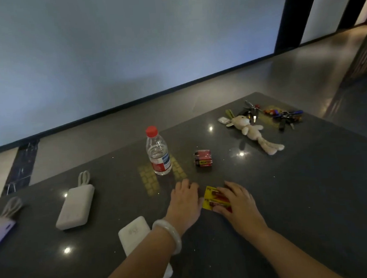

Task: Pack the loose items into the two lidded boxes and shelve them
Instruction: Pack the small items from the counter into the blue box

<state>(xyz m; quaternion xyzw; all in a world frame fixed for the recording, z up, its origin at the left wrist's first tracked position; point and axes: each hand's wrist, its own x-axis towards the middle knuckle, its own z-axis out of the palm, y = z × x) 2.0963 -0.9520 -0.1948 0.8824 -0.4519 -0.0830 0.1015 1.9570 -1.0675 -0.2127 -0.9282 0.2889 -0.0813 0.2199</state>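
The right hand (236, 202) is curling round the yellow battery pack (208, 199) lying flat on the counter (299, 185), while the left hand (185, 200) is resting empty and relaxed beside it, where it ought to be steadying the card's edge.

The dark battery pack (203, 160) on the worktop shows yellow letters that I read as roughly "HUATA". The print on the yellow battery card (207, 198) my right hand (238, 200) grips is too blurred to read, as is the bottle (157, 153) label.
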